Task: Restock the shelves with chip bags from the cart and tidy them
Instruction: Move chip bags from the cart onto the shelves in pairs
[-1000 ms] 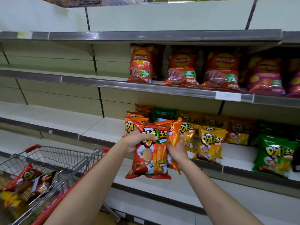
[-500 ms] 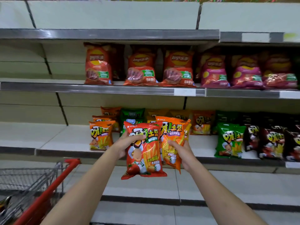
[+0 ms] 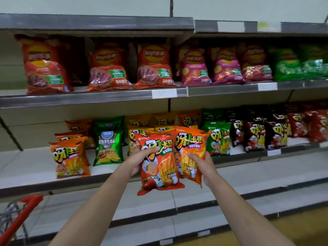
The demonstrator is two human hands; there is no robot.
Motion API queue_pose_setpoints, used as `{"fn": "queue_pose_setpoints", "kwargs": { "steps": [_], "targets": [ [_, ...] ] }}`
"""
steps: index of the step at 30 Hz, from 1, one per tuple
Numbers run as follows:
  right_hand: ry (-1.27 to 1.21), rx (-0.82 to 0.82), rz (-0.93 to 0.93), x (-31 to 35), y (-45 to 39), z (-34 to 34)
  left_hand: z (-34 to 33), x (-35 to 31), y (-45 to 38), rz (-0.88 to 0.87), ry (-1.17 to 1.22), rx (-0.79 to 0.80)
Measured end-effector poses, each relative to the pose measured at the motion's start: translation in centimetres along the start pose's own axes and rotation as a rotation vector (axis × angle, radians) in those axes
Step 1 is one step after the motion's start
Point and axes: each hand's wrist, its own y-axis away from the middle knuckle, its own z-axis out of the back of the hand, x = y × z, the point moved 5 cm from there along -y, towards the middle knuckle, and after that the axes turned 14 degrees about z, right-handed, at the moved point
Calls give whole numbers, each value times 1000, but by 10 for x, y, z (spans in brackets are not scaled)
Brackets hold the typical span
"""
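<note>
Red bag: a red chip bag [image 3: 159,164] hangs upright in front of the middle shelf [image 3: 40,167], not yet on it; glossy, puffed, printed with fries and a cartoon cook, its top crumpled where it is held.
Orange bag: an orange chip bag [image 3: 190,153] of the same brand sits just beside the red one, partly tucked behind it, tilted a little to the right.
Left grip: the left hand [image 3: 137,158] has its fingers curled over the red bag's upper left edge, pinching the film.
Right grip: the right hand [image 3: 202,162] clasps the orange bag's right side, fingers wrapped onto its front.
Progress: I'd judge it well under way. The middle shelf already carries orange, yellow, green and dark bags of this brand, but the rows are loose, with bare shelf at the left and gaps near the front.
Left to do: these two bags need placing, probably among matching colours, and the leaning ones straightening.
Upper shelf: the upper shelf [image 3: 88,98] holds a fuller row of larger red, pink and green bags.
Cart: only the red handle of the cart [image 3: 21,212] shows at lower left; its contents cannot be seen.
</note>
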Motion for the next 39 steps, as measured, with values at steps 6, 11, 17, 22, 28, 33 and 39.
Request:
{"fn": "queue_pose_setpoints", "kwargs": {
  "steps": [6,11,17,22,28,33,39],
  "targets": [
    [118,-72,10,-10,-15,27,-23,3,-36,45,3,63],
    [668,-138,-27,-29,-44,55,-32,3,-64,82,-10,86],
    [761,-96,27,-19,-94,51,-29,-2,-99,67,19,109],
    [725,-117,46,-22,-145,31,-21,-24,-128,60,43,89],
    [781,-77,38,-37,-210,11,-8,-38,-178,114,-22,-19],
    [770,46,-42,-55,-251,8,2,-39,-219,173,-57,-59],
    [701,93,-114,-68,-285,7,-6,-43,-226,190,-18,-54]
  ]
}}
